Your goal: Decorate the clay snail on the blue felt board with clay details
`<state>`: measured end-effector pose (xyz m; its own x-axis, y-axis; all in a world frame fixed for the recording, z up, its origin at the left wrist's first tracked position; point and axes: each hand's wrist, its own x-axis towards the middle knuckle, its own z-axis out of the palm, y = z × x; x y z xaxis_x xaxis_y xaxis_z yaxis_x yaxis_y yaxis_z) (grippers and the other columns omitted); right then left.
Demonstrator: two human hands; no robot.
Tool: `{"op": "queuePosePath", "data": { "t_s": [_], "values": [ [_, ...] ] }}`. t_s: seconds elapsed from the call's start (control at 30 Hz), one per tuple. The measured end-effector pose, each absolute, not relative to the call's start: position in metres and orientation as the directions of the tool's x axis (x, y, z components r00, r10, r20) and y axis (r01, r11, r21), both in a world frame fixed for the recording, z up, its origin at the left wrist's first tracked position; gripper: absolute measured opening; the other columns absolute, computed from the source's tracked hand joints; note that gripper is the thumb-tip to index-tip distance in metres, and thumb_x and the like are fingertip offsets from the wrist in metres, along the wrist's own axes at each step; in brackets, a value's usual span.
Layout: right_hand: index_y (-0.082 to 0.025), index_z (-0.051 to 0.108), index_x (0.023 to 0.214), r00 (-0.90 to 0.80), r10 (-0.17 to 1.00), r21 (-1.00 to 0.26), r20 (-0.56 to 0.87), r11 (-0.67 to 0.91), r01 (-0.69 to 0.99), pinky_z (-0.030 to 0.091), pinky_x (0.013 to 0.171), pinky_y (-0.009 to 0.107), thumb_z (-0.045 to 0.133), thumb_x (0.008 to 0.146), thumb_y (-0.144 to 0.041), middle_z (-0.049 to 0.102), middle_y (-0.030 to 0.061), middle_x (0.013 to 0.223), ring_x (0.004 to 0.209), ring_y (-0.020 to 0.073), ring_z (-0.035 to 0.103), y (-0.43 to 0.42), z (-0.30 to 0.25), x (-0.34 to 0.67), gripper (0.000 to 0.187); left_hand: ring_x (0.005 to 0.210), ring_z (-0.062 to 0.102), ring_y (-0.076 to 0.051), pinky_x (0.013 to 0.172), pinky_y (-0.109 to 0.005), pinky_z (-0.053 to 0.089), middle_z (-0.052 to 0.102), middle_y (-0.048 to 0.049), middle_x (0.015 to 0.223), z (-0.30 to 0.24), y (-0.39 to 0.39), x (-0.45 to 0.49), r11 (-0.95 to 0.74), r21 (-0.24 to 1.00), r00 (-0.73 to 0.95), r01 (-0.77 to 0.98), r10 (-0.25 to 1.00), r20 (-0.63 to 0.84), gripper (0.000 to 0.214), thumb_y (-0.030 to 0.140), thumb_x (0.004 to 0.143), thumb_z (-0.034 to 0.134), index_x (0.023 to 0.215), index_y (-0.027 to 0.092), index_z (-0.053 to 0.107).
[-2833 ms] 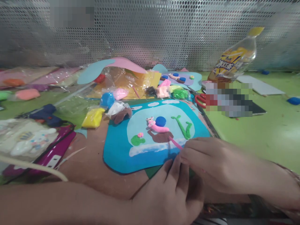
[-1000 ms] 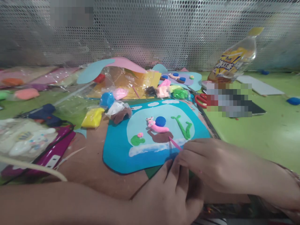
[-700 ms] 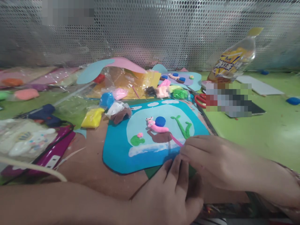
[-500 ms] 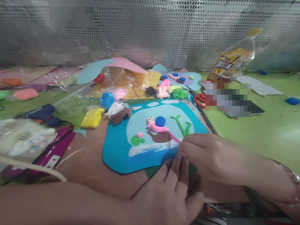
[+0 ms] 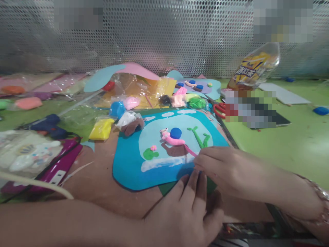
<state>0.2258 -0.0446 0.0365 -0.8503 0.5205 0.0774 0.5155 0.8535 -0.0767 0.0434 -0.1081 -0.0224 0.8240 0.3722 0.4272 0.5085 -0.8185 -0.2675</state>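
A blue board point(image 5: 128, 175) lies before me with a clay scene on it. At its centre is a pink clay snail point(image 5: 174, 141) with a blue round shell point(image 5: 175, 133), above a brown clay patch point(image 5: 177, 150). A green clay plant point(image 5: 199, 138) stands to the right, and a lily pad point(image 5: 150, 153) with a pink flower is at left. My right hand point(image 5: 228, 171) is closed on a thin pink stick point(image 5: 190, 151), whose tip meets the snail's tail end. Stretched fingers of my left hand point(image 5: 183, 206) rest at the board's near edge, touching the right hand's fingertips.
Bagged clay lies behind the board, including a yellow packet point(image 5: 102, 129). Red-handled scissors point(image 5: 219, 110) and a blurred phone-like slab are at right, near a tilted drink bottle point(image 5: 254, 68). A glue gun point(image 5: 48, 125) and purple power strip point(image 5: 60, 168) sit left.
My right hand and the pink stick have shifted very slightly left. The left hand and the board look the same.
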Motion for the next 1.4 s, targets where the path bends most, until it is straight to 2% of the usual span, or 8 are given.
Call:
{"op": "queuePosePath", "data": {
  "t_s": [0.3,0.6,1.03,1.23,1.4],
  "values": [
    [-0.014,0.053,0.079,-0.851,0.519,-0.116,0.081,0.853,0.509,0.034,0.052,0.024,0.039,0.084,-0.005,0.052,0.0037,0.071,0.058,0.013,0.045,-0.046,0.038,0.226,0.018,0.112,0.052,-0.035,0.089,-0.044,0.044,0.058,-0.0239,0.115,-0.022,-0.108,0.044,-0.818,-0.264,0.824,0.511,0.38,0.42,0.036,0.019,0.087,0.047,0.122,0.011,0.049],
    [-0.014,0.053,0.075,-0.855,0.512,-0.098,0.081,0.858,0.505,0.034,0.051,0.024,0.037,0.084,-0.006,0.052,0.0041,0.068,0.057,0.0132,0.045,-0.048,0.041,0.225,0.02,0.109,0.055,-0.033,0.089,-0.044,0.044,0.06,-0.0224,0.112,-0.024,-0.109,0.044,-0.813,-0.26,0.81,0.522,0.376,0.451,0.036,0.02,0.087,0.046,0.122,0.012,0.049],
    [-0.013,0.058,0.077,-0.86,0.498,-0.104,0.114,0.866,0.488,0.034,0.049,0.024,0.033,0.087,-0.01,0.052,0.0048,0.063,0.055,0.0137,0.044,-0.052,0.046,0.222,0.028,0.102,0.059,-0.03,0.089,-0.043,0.045,0.062,-0.02,0.109,-0.021,-0.108,0.044,-0.823,-0.281,0.843,0.494,0.375,0.385,0.039,0.021,0.088,0.044,0.126,0.011,0.046],
    [-0.013,0.057,0.075,-0.831,0.528,-0.173,0.176,0.848,0.502,0.033,0.049,0.024,0.031,0.087,-0.01,0.051,0.005,0.064,0.056,0.0136,0.044,-0.05,0.047,0.224,0.029,0.105,0.058,-0.032,0.087,-0.043,0.046,0.06,-0.0216,0.113,-0.019,-0.107,0.045,-0.823,-0.267,0.84,0.501,0.387,0.38,0.038,0.022,0.089,0.044,0.126,0.012,0.046],
    [-0.013,0.054,0.074,-0.793,0.578,-0.187,0.195,0.815,0.548,0.033,0.052,0.024,0.031,0.093,-0.018,0.051,0.0038,0.067,0.057,0.0122,0.043,-0.045,0.043,0.223,0.03,0.11,0.055,-0.033,0.087,-0.042,0.046,0.059,-0.0238,0.114,-0.018,-0.106,0.043,-0.822,-0.277,0.831,0.497,0.359,0.425,0.035,0.02,0.088,0.044,0.122,0.011,0.049]
  ]
}}
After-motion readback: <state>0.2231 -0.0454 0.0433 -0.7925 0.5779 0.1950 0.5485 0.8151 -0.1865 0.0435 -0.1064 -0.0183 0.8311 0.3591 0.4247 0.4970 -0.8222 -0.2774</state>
